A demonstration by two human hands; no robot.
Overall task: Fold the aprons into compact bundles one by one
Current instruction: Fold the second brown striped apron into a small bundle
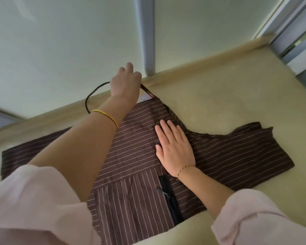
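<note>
The brown pinstriped apron (131,156) lies spread flat on the beige surface (237,89), bib end toward the far edge, skirt end near the person. The right hand (175,147) presses flat on the middle of the cloth, fingers (168,128) straight and together, palm down, gripping nothing. A thin twisted bracelet (185,167) sits on that wrist. The left hand (125,82) reaches across to the top of the bib, out at the far edge of the surface, and it holds the black neck strap (94,91); the strap passes under the hand and loops out to its left. Those fingers curl away from the camera, so the exact hold is hidden. A gold bangle (106,115) rings the left forearm. Both pale pink sleeves (34,200) are pushed up. On the skirt part a black zipper (168,197) runs lengthwise, just below the right wrist. The apron's right wing lies rumpled, its edge folded over near the corner.
</note>
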